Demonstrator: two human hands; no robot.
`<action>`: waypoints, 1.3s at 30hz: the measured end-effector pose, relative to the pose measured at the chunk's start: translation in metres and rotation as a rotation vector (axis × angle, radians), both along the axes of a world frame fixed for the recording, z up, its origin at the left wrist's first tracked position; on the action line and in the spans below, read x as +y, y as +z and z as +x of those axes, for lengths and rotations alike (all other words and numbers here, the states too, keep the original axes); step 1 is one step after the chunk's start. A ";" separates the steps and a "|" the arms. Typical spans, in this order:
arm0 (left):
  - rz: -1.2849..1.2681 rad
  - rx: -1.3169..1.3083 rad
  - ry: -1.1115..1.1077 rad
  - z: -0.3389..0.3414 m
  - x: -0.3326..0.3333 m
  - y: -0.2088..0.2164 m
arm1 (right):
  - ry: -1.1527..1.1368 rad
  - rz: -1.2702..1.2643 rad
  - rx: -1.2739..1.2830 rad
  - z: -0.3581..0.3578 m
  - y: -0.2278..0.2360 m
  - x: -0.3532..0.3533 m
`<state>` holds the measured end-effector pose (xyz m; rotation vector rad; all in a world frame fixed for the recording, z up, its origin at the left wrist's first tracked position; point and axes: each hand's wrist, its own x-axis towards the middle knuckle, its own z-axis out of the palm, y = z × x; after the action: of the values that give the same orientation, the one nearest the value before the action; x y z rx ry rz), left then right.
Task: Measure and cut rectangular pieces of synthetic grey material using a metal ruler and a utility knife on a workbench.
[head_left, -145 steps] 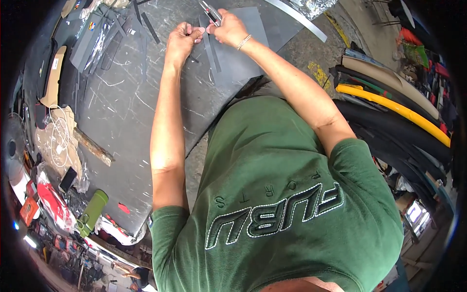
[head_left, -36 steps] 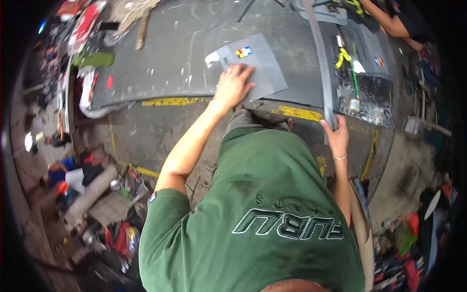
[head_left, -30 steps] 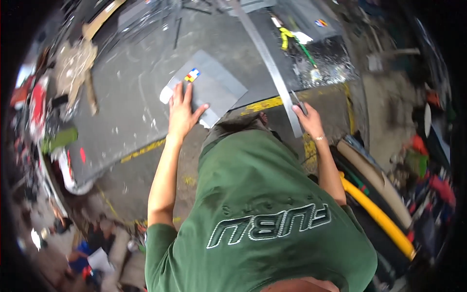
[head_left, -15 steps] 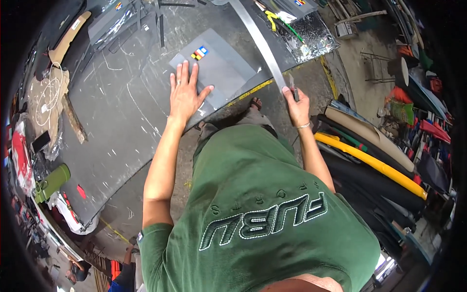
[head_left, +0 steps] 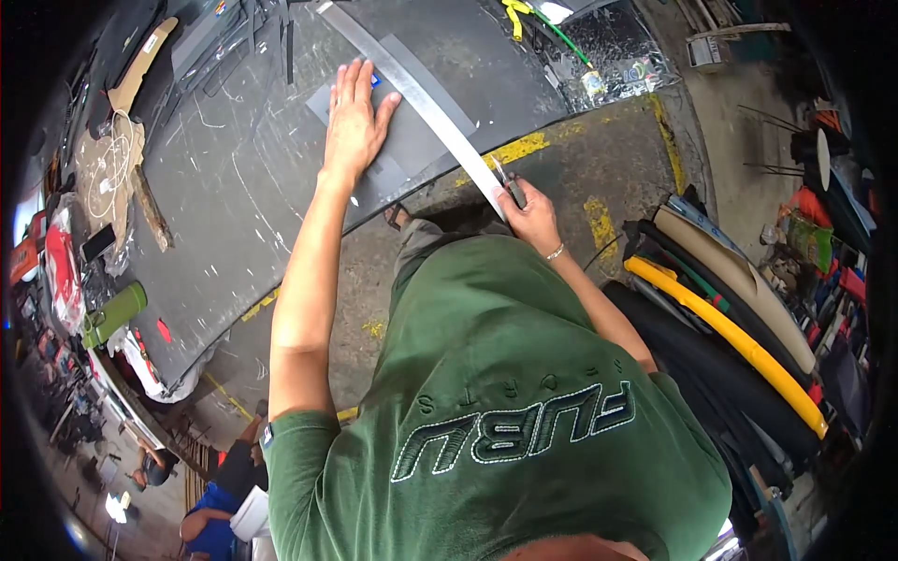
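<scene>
My left hand (head_left: 354, 126) lies flat with fingers spread on a grey sheet (head_left: 412, 145) near the table's edge. A small coloured patch (head_left: 375, 80) on the sheet shows beside its fingertips. My right hand (head_left: 533, 220), just off the table's near edge, grips the near end of a long metal straightedge (head_left: 427, 109). The same hand also holds a utility knife (head_left: 514, 191) with its blade pointing away from me. The straightedge slants across the sheet, its far end reaching toward the back of the table. Whether it touches the sheet I cannot tell.
The dark, scratched table (head_left: 224, 234) carries dark strips, cardboard (head_left: 103, 182), a phone (head_left: 97, 245) and a green cylindrical case (head_left: 117, 313). A yellow-handled tool (head_left: 514, 17) lies at the back. Rolls of material (head_left: 739, 327) stand at right. Other people (head_left: 220, 510) are at lower left.
The straightedge has swung left and now crosses over the sheet. My right hand has moved left and nearer to me with it. My left hand stays on the sheet.
</scene>
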<state>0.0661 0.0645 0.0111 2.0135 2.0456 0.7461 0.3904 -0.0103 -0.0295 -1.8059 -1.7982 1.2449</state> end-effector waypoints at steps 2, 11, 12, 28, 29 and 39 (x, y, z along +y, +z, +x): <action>-0.018 0.041 0.007 0.002 0.011 -0.010 | 0.003 -0.005 -0.002 0.003 0.004 0.000; 0.008 0.165 0.022 0.008 0.024 -0.027 | 0.059 0.004 0.028 0.003 0.000 0.010; 0.011 0.186 0.022 0.007 0.024 -0.028 | 0.104 -0.019 0.064 0.003 0.002 0.015; -0.054 0.241 0.019 0.008 0.022 -0.024 | -0.092 -0.016 0.344 -0.042 -0.011 0.045; -0.048 0.230 0.019 0.008 0.022 -0.024 | -0.121 -0.060 0.370 -0.043 -0.010 0.045; -0.034 0.272 0.013 0.008 0.023 -0.024 | -0.114 -0.063 0.340 -0.041 0.002 0.048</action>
<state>0.0744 0.0870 -0.0128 2.1872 2.1976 0.4563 0.3497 0.0377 -0.0274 -1.5865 -1.4656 1.4741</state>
